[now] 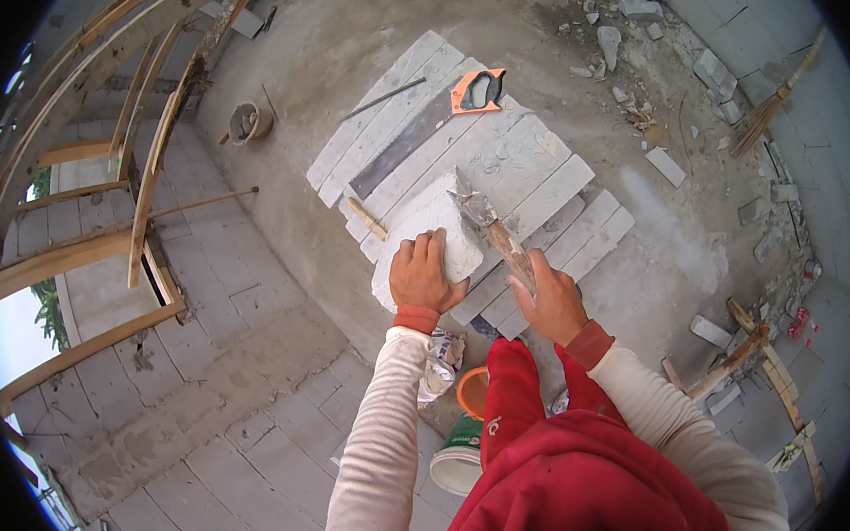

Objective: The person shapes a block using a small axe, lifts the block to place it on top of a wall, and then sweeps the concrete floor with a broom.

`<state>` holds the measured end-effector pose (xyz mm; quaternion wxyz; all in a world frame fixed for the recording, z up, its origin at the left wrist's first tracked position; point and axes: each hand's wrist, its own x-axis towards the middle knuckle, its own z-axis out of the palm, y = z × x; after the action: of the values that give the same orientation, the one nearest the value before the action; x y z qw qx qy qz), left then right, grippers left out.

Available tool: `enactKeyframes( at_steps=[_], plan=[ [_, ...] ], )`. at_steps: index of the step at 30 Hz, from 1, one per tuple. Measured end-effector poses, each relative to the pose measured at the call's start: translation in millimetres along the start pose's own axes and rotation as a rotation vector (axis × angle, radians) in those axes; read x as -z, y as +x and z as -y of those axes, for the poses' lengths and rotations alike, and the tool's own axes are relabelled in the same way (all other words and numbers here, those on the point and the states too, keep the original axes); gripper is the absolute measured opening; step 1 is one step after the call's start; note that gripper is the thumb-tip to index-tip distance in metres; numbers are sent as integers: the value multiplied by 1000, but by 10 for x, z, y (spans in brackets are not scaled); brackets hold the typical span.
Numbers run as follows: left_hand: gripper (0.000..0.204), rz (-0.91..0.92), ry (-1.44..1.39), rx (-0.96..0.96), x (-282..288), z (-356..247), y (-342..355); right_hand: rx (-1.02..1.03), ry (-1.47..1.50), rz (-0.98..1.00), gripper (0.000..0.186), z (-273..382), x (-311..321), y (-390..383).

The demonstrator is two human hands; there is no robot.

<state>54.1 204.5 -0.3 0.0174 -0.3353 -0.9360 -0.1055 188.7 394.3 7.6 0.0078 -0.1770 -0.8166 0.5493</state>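
Note:
My left hand rests on a pale white block, its fingers bent over the top and the thumb out to the side, holding it steady. The block is tilted, with a rough, chipped edge on the right. In my right hand is a hatchet-like tool, gripped by its worn wooden handle. Its grey metal head touches or nearly touches the block's right edge. Beneath lies a platform of white blocks. An orange and black handsaw lies on its far side, and a small wooden stick is left of the block.
A thin dark rod lies at the platform's far left. Beyond it stands a mortar-stained bucket. Broken block pieces litter the right side, near a straw broom. By my legs are a green and white bucket and a crumpled bag.

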Motion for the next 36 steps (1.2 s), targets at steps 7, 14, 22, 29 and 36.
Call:
enactKeyframes(
  at_steps=[7, 14, 22, 29, 36],
  plan=[
    [78, -25, 20, 0, -32, 28, -20, -76, 183, -162, 37, 345, 129, -114],
    [78, -36, 30, -13, -13, 56, 35, -13, -6, -29, 35, -161, -84, 104],
    [77, -46, 11, -9, -73, 21, -16, -95, 156, -180, 33, 150, -12, 6],
    [78, -30, 49, -4, -101, 31, -81, -120, 153, -80, 37, 62, 45, 68],
    [79, -12, 30, -24, -6, 74, 53, -93, 114, -80, 37, -49, -78, -184]
  ],
)
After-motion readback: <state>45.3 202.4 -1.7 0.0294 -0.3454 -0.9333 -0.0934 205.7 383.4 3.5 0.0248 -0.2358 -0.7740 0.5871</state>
